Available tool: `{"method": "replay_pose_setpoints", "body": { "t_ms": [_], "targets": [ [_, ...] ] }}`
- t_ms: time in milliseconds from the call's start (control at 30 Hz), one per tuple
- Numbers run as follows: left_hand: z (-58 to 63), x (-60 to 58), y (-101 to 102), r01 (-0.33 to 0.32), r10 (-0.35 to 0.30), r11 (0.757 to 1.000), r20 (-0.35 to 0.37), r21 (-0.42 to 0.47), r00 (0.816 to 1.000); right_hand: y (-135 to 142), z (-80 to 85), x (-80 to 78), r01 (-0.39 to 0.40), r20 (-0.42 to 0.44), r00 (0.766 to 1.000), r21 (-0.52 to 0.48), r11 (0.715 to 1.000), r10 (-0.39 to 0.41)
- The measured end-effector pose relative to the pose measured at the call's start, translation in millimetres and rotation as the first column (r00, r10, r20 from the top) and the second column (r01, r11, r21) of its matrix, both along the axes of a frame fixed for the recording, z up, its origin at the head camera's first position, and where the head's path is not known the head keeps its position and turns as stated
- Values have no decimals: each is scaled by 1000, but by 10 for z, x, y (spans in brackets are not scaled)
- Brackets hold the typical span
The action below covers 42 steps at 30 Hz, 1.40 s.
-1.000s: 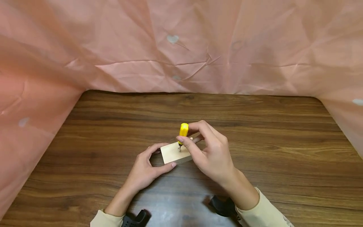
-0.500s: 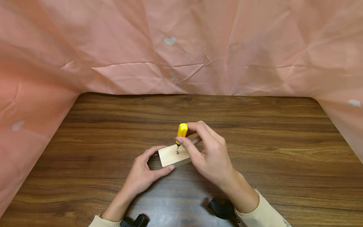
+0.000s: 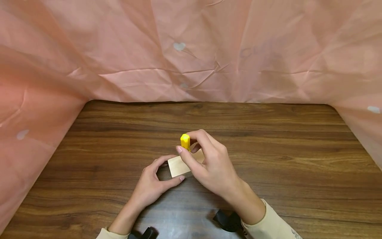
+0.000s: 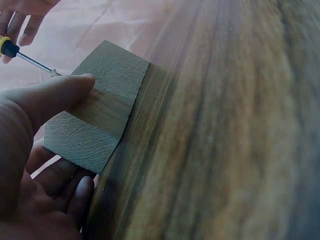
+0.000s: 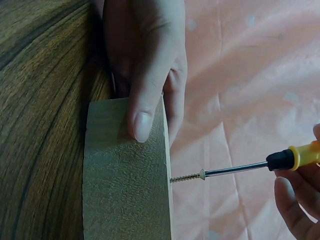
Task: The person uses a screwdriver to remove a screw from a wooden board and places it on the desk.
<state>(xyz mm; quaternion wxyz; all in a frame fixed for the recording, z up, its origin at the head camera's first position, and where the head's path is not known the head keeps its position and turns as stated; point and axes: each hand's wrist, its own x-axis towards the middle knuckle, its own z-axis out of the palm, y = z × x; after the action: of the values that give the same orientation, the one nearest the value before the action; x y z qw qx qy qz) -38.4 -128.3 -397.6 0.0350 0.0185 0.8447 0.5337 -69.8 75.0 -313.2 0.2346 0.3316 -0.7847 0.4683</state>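
Note:
A pale wooden block (image 3: 177,167) rests on the table, its near end gripped between the thumb and fingers of my left hand (image 3: 152,182). My right hand (image 3: 212,162) pinches the yellow handle of a screwdriver (image 3: 185,141) between thumb and fingers. From the right wrist, the screwdriver's metal shaft (image 5: 236,169) meets the head of a brass-coloured screw (image 5: 187,178). The screw's point is at the block's upper face, with most of its thread outside the wood. In the head view my right thumb and the handle hide the screw.
The brown wood-grain table (image 3: 283,149) extends around both hands. A wrinkled pink cloth (image 3: 209,49) with pale heart prints hangs along the back and both sides. Black wrist devices (image 3: 228,220) sit below the hands by the beige sleeves.
The right hand has shifted slightly left with the screwdriver, whose handle now covers the screw in the head view. The left hand keeps its grip on the block.

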Motion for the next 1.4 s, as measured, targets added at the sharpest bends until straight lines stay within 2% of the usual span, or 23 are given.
{"method": "replay_pose_setpoints", "body": {
  "t_ms": [467,833,1033,1400],
  "targets": [
    [4,2,6,6,-6,1000,-6,2,1000,24,-9,-10,6,2,1000,-31,1000,-6],
    [8,5,11,5,-5,1000,-14,1,1000,63,17,13,-9,79,997,-28,1000,11],
    [-9,14,15,0,0,1000,1,5,1000,70,1,5,-24,104,994,-66,998,31],
    [6,1,6,13,-13,1000,-24,5,1000,63,7,2,12,40,999,-49,999,-10]
  ]
}}
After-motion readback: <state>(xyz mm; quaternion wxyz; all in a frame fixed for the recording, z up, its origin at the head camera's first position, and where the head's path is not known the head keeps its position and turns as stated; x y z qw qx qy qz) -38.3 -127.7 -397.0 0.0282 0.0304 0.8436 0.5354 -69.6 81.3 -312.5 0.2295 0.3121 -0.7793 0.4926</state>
